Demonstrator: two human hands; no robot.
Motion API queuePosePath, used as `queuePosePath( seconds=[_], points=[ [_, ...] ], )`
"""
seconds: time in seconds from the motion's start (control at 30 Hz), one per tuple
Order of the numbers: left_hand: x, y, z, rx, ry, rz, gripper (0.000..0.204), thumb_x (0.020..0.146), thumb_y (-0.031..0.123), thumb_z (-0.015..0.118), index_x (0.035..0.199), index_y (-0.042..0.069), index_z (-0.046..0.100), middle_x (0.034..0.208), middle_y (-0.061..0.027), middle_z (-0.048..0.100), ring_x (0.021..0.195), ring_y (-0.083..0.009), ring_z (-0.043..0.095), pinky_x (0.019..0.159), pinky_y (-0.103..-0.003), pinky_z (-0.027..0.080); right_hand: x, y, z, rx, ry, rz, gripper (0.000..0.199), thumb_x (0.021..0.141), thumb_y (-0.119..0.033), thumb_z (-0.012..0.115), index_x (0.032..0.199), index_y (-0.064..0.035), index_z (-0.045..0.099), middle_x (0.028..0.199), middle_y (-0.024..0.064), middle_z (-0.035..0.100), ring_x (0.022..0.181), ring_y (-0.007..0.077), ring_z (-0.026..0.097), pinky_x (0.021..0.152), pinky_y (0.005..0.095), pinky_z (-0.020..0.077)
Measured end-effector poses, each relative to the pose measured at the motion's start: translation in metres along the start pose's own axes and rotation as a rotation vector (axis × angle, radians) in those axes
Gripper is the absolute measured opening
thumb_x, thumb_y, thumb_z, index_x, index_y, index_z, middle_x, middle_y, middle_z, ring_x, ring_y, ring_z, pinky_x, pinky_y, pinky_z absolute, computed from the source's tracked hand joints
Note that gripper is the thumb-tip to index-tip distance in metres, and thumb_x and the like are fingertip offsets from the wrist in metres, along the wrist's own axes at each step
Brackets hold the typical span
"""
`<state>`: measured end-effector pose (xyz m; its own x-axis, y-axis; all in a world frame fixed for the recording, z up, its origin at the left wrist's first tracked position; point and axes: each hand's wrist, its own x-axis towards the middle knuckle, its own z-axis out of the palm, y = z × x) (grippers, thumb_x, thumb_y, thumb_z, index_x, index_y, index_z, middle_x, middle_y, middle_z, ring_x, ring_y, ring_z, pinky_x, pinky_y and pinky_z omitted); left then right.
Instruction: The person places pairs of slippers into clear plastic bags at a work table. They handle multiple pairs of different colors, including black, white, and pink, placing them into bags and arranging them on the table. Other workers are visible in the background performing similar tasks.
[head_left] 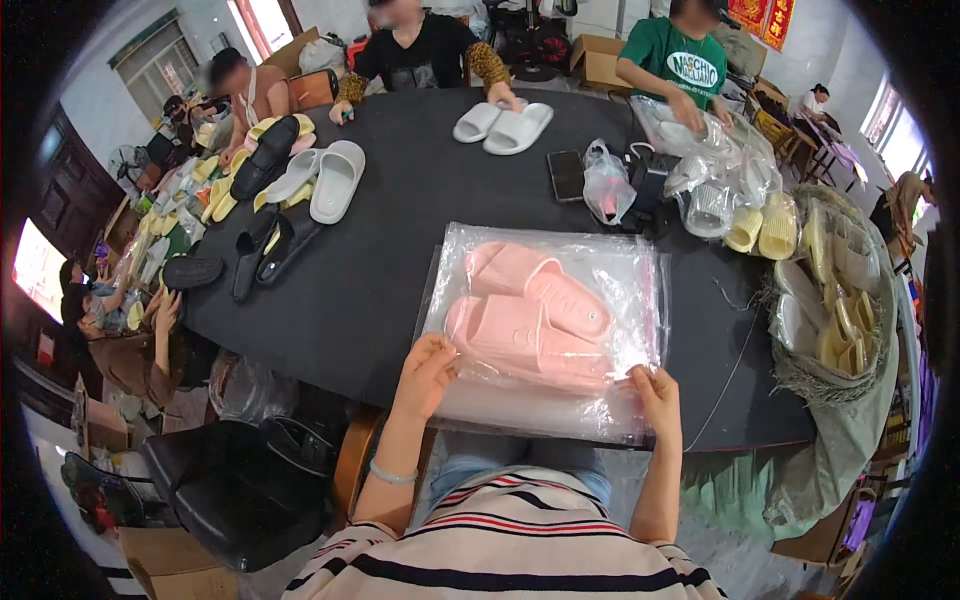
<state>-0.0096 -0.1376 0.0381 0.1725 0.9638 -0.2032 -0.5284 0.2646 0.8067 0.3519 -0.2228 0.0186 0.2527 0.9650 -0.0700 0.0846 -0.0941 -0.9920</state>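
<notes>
A pair of pink slide slippers lies inside a clear plastic bag, side by side with the toes pointing different ways. Beneath it is a flat stack of clear bags at the table's near edge. My left hand is closed, its fingers pinching the bag's left edge beside the slipper. At the right lower edge, my right hand pinches the plastic between thumb and fingers. Glare on the film hides part of the right slipper end.
Loose slippers in white and black lie to the left on the black table. A phone and a small plastic bag sit beyond. To the right stands a sack of slippers. Across the table, a person's hand touches white slippers.
</notes>
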Motion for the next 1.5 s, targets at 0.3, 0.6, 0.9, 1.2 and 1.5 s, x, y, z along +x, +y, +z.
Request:
queuePosePath(
  seconds=[0.3, 0.6, 0.9, 1.2, 1.5],
  points=[
    [-0.013, 0.012, -0.007, 0.251, 0.045, 0.084, 0.015, 0.089, -0.003, 0.056, 0.088, 0.009, 0.047, 0.085, -0.003, 0.053, 0.058, -0.0095, 0.045, 0.051, -0.026, 0.037, -0.003, 0.002, -0.017, 0.029, -0.115, -0.034, 0.022, 0.095, -0.016, 0.057, 0.096, 0.0015, 0.069, 0.09, 0.0061, 0.071, 0.079, 0.011, 0.062, 0.071, 0.0267, 0.0474],
    [-0.024, 0.014, -0.015, 1.221, -0.02, 0.435, 0.028, 0.083, 0.0, 0.059, 0.111, 0.003, 0.059, 0.084, -0.0099, 0.06, 0.075, -0.0184, 0.059, 0.07, -0.029, 0.048, -0.001, -0.046, -0.034, -0.288, -0.59, -0.302, 0.039, 0.098, -0.031, 0.047, 0.111, 0.0012, 0.065, 0.099, 0.0131, 0.07, 0.09, 0.0241, 0.065, 0.085, 0.0359, 0.0474],
    [-0.021, 0.006, -0.024, 0.972, 0.042, 0.32, 0.017, 0.09, 0.004, 0.057, 0.105, 0.001, 0.064, 0.087, -0.0053, 0.065, 0.075, -0.0099, 0.058, 0.069, -0.025, 0.047, 0.073, -0.02, -0.019, -0.112, -0.492, 0.265, 0.054, 0.097, -0.049, 0.042, 0.096, -0.0013, 0.068, 0.081, 0.0083, 0.07, 0.072, 0.0105, 0.061, 0.056, 0.0206, 0.0392],
    [-0.031, 0.005, -0.028, 0.916, 0.088, 0.295, 0.021, 0.09, 0.008, 0.059, 0.11, 0.003, 0.06, 0.077, -0.0055, 0.064, 0.067, -0.0091, 0.059, 0.064, -0.024, 0.046, 0.054, -0.045, -0.007, 0.329, -0.355, -0.357, 0.062, 0.097, -0.046, 0.043, 0.132, 0.0053, 0.049, 0.146, 0.0195, 0.036, 0.121, 0.0303, 0.05, 0.092, 0.0401, 0.0452],
    [-0.038, 0.031, -0.012, 1.464, 0.115, 0.446, 0.04, 0.083, 0.009, 0.065, 0.121, 0.005, 0.055, 0.098, -0.0139, 0.06, 0.092, -0.031, 0.058, 0.08, -0.04, 0.047, 0.071, -0.048, -0.026, -0.244, -0.474, -0.26, 0.037, 0.083, -0.011, 0.06, 0.119, -0.0028, 0.063, 0.129, 0.0152, 0.057, 0.118, 0.0283, 0.054, 0.101, 0.0378, 0.04]
  ],
)
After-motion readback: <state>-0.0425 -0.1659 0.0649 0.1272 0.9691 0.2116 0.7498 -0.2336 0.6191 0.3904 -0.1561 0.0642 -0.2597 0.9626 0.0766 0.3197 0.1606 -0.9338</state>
